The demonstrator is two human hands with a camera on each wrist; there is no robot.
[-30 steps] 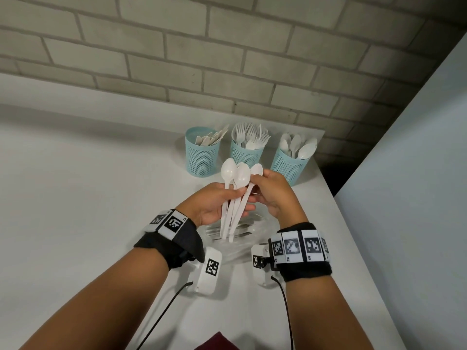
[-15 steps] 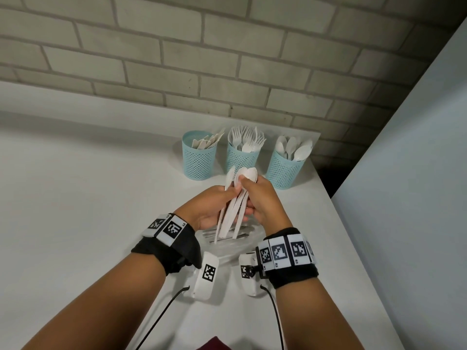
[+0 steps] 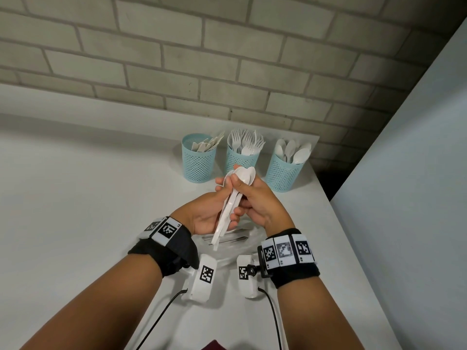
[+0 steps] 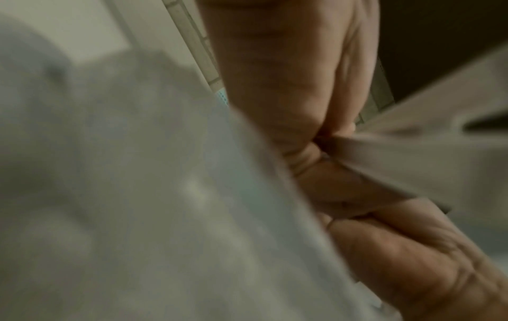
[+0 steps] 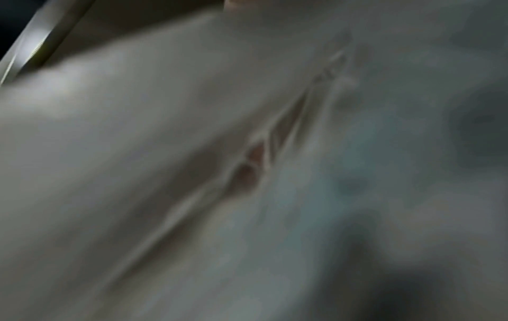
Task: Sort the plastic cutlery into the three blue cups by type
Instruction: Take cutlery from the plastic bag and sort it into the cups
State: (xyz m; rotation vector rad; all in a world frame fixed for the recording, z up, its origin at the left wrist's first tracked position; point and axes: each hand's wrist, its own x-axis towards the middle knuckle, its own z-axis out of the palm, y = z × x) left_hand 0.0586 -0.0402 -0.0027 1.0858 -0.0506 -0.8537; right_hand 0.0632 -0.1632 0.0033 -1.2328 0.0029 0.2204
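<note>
Both hands hold one bunch of white plastic spoons (image 3: 231, 205) upright over the table, bowls up. My left hand (image 3: 214, 210) cups the handles from the left, thumb on the bowls. My right hand (image 3: 255, 200) grips the bunch from the right. Three blue mesh cups stand behind: the left cup (image 3: 199, 164) holds knives, the middle cup (image 3: 241, 160) forks, the right cup (image 3: 284, 174) spoons. In the left wrist view my fingers (image 4: 357, 195) press a pale handle; the right wrist view is a blur.
A clear plastic bag with more cutlery (image 3: 235, 242) lies on the white table (image 3: 88, 198) under my hands. A brick wall (image 3: 227, 59) runs behind the cups. A pale panel (image 3: 404, 198) rises along the table's right edge.
The fanned spoons have been pushed together into one tight bunch, and both hands have closed in around it and lowered slightly.
</note>
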